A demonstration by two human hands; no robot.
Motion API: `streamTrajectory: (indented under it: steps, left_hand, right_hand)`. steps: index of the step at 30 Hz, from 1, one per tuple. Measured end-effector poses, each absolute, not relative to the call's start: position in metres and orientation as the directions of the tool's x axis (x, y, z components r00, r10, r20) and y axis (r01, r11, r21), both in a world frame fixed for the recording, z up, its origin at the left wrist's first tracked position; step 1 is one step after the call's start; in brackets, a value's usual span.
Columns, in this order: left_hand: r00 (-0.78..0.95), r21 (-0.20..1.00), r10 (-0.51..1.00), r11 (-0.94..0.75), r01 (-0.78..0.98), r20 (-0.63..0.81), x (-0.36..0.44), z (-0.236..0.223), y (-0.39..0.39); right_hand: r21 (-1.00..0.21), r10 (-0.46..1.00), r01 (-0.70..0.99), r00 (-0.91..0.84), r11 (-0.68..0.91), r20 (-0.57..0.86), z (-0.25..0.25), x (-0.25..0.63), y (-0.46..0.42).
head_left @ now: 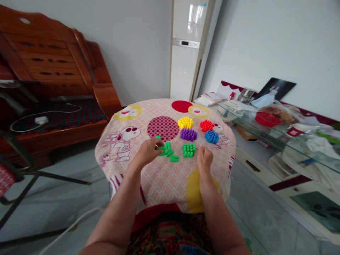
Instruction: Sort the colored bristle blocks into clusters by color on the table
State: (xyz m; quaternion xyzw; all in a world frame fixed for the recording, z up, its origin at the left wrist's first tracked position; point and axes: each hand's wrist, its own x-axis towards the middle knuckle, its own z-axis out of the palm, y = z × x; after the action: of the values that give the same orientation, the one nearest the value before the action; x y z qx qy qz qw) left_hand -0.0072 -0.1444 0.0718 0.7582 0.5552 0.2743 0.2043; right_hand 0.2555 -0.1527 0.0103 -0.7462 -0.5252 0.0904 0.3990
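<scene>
I see the left hand [148, 150] curled at the loose green pieces [168, 152]; I can't tell whether it grips one. Fingers bunched, the right hand [205, 158] may or may not hold something; the green cluster [188, 150] stands just left. Farther stand the purple cluster [188, 135], blue cluster [211, 137], red cluster [206, 125] and yellow cluster [185, 123].

The left hand [149, 150] hides part of the loose green pieces [168, 150]; whether its fingers grip one cannot be told. Anything between the fingers of the right hand [205, 158] is (at this size) too small to make out. The right forearm [211, 198] covers part of the cloth's yellow circle [193, 191]. The left edge cuts off the wooden bench [50, 62], the top edge the white upright unit [184, 74], its panel markings unreadably small.
</scene>
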Motion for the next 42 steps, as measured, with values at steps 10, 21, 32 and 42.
streamTrajectory:
  steps: [10,21,32,42]
  left_hand:
    - [0.197,0.791,0.916,-0.400,0.463,0.348,0.090,0.076,-0.128]
    - [0.203,0.854,0.899,-0.434,0.288,0.388,0.098,0.076,-0.125]
    - [-0.071,0.892,0.921,-0.349,0.288,0.384,0.065,0.038,-0.105]
    - [-0.184,0.914,0.921,-0.283,0.290,0.344,0.057,0.038,-0.107]
  right_hand:
    - [-0.577,0.681,0.723,0.203,0.380,0.703,0.013,0.241,-0.165]
    - [-0.561,0.668,0.742,0.211,0.367,0.714,0.004,0.243,-0.157]
    - [-0.759,0.777,0.646,0.434,0.085,0.456,0.000,0.263,-0.145]
    - [-0.744,0.803,0.655,0.369,0.132,0.467,0.001,0.259,-0.148]
